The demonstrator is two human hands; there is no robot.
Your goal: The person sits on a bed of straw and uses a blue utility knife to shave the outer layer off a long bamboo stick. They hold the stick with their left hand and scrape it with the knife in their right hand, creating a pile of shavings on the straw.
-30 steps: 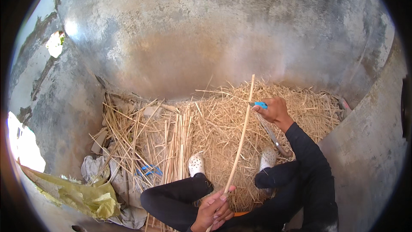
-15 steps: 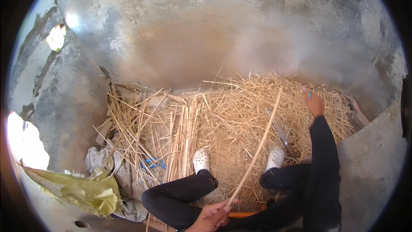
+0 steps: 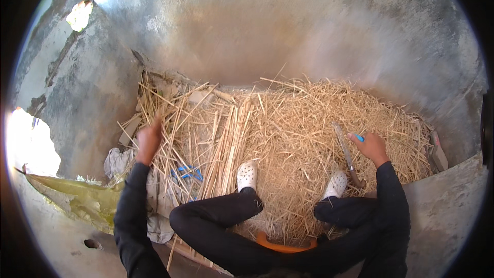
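Note:
Reaching out at the left, my left hand (image 3: 149, 141) is over the loose split sticks (image 3: 170, 108). It is blurred, and its fingers do not show clearly. My right hand (image 3: 372, 148) is above the straw-like shavings (image 3: 293, 139), its fingers curled together. A small blue piece (image 3: 359, 138) shows at those fingers; whether it is held or worn I cannot tell. Just left of that hand, a long-bladed knife (image 3: 343, 146) lies on the shavings, its brown handle toward my shoe. A bundle of flat pale strips (image 3: 234, 146) runs lengthwise left of the shavings.
Two white clogs (image 3: 247, 176) on my feet rest on the shavings. An orange curved edge (image 3: 285, 247) shows between my legs. Concrete walls (image 3: 247, 25) enclose the space. At left are a yellow-green sack (image 3: 77, 195), grey cloth (image 3: 117, 162) and blue strapping (image 3: 188, 173).
My left hand has swung from the lower middle to the left sticks; the long stick it held no longer shows in it. My right hand has come down and inward, nearer the knife.

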